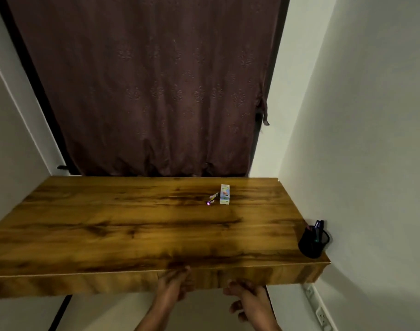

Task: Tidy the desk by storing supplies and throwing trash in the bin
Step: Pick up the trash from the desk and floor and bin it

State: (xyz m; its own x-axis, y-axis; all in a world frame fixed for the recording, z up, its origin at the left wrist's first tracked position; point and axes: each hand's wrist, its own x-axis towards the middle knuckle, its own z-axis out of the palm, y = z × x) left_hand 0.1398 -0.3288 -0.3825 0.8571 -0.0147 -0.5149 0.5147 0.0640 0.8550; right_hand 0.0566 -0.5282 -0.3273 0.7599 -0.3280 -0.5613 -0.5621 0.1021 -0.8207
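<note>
On desk [108, 235]: box [224, 194], wrapper [212, 199], holder [312, 242].

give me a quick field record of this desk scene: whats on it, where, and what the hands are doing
surface: wooden desk
far middle: small white box, upright, with a candy wrapper just left of it
right near corner: black pen holder with pens, by the wall
left hand: at the desk's front edge, blurred
right hand: below the front edge, fingers loosely curled, holding nothing visible
bin: not in view
</note>
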